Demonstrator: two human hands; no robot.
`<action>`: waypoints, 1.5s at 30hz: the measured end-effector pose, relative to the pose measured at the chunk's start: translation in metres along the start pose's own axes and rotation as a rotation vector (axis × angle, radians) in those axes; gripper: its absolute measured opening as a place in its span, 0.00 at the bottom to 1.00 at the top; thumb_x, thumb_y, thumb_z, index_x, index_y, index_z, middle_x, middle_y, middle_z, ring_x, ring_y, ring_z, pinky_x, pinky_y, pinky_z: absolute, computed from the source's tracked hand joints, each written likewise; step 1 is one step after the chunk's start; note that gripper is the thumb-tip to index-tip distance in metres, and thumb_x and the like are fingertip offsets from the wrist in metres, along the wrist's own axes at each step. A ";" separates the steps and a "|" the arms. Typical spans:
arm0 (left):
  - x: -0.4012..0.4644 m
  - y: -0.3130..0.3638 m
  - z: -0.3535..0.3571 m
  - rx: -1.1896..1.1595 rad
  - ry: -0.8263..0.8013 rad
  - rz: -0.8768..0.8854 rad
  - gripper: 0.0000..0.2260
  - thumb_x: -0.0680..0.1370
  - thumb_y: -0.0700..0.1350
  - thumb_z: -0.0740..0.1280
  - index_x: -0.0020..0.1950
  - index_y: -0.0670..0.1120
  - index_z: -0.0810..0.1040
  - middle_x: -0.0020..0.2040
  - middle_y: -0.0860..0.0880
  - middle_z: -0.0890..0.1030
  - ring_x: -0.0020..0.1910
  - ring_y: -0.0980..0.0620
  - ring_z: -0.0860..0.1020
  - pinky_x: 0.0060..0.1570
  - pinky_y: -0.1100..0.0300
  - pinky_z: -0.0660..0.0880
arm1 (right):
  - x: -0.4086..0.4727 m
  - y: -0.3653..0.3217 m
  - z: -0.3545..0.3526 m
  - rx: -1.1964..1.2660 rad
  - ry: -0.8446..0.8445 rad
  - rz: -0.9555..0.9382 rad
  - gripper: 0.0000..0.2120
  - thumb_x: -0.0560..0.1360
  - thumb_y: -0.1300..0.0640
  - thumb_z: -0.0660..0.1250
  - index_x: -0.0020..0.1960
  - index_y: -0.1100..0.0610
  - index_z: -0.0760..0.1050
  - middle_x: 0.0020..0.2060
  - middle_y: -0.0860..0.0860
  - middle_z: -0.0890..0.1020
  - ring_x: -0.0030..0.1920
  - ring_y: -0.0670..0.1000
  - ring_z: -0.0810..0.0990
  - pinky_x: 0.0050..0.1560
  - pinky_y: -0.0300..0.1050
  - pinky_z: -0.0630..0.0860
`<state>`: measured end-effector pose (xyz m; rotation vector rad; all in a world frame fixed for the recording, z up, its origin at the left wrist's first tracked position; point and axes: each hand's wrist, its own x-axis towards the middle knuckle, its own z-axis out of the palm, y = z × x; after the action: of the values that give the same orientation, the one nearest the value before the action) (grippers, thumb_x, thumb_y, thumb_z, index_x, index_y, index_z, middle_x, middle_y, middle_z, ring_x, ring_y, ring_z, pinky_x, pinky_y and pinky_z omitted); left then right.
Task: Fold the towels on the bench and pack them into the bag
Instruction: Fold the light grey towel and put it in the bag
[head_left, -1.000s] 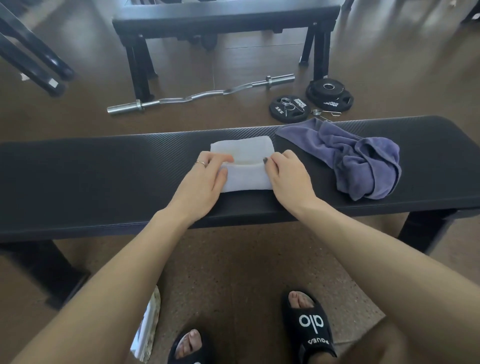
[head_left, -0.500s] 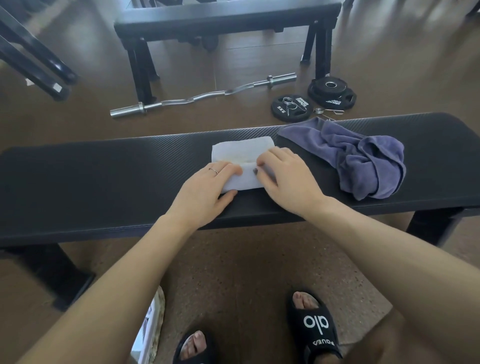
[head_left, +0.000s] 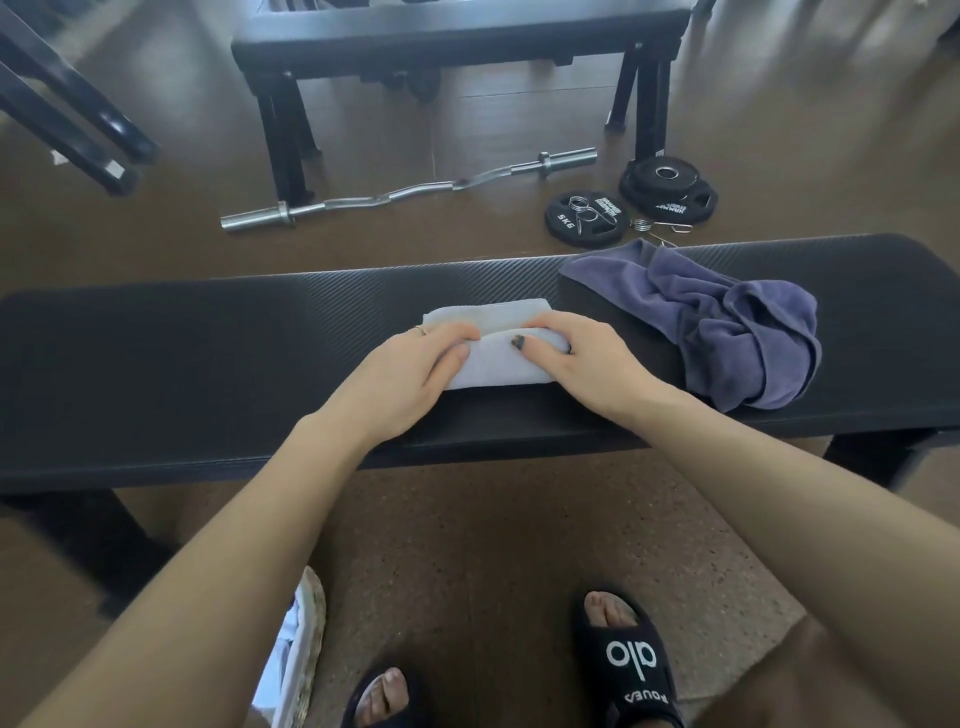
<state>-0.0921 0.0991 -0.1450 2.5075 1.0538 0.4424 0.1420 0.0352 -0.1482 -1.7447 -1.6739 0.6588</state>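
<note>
Pressing folded white towel (head_left: 496, 358) onto black tabletop (head_left: 208, 364), we keep left hand (head_left: 410, 374) and right hand (head_left: 587, 358) on its two ends, fingers curled round folds. Crumpled purple towel (head_left: 727, 332) lies just right of right hand. Woven bag (head_left: 304, 654) below left forearm.
</note>
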 end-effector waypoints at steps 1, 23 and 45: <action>0.001 0.001 0.002 0.063 0.055 0.057 0.14 0.86 0.50 0.55 0.68 0.51 0.75 0.61 0.49 0.78 0.57 0.46 0.77 0.57 0.49 0.74 | 0.003 -0.001 0.003 -0.012 0.020 0.003 0.11 0.81 0.44 0.63 0.56 0.47 0.81 0.47 0.44 0.76 0.49 0.44 0.75 0.46 0.34 0.66; 0.009 -0.006 -0.010 -0.114 -0.015 0.020 0.10 0.86 0.51 0.59 0.63 0.57 0.77 0.58 0.57 0.80 0.57 0.56 0.76 0.58 0.50 0.74 | 0.003 0.002 0.000 -0.095 0.001 -0.178 0.14 0.77 0.43 0.69 0.58 0.49 0.79 0.51 0.45 0.81 0.52 0.46 0.77 0.55 0.43 0.73; 0.023 0.002 -0.023 -0.067 -0.273 -0.123 0.16 0.75 0.59 0.72 0.60 0.66 0.72 0.53 0.54 0.79 0.54 0.50 0.76 0.57 0.46 0.75 | 0.013 -0.014 -0.012 -0.105 -0.126 -0.001 0.19 0.65 0.45 0.77 0.53 0.46 0.75 0.49 0.46 0.79 0.50 0.48 0.77 0.48 0.46 0.73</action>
<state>-0.0848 0.1199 -0.1210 2.3449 1.0567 0.0939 0.1422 0.0470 -0.1294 -1.8077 -1.8249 0.7043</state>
